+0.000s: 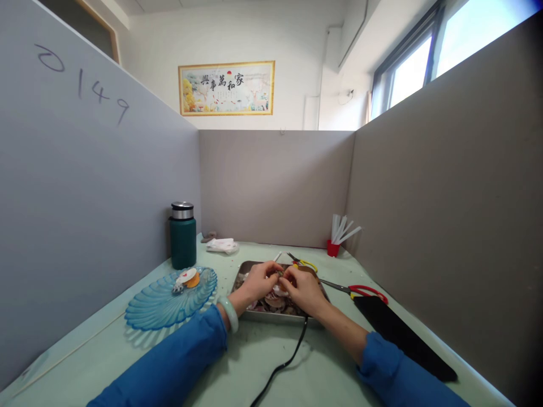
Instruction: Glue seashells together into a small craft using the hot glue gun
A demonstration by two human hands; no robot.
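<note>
Over a metal tray (271, 318) of seashells (275, 303), both my hands meet with fingertips pinched close together. My left hand (259, 281), with a pale green bangle (229, 314) at its wrist, pinches something small from the left. From the right, my right hand (304, 289) pinches at the same spot. The item between the fingertips is mostly hidden and too small to name. A black cord (288, 362) runs from the tray's front edge toward me.
Left stand a blue glass plate (156, 308) with small items and a green thermos (182, 243). Right lie red-handled scissors (369, 292) and a long black object (403, 339). Behind are yellow-handled pliers (306, 263), a red cup (333, 249) of white sticks and a white packet (222, 245). Partitions enclose the table.
</note>
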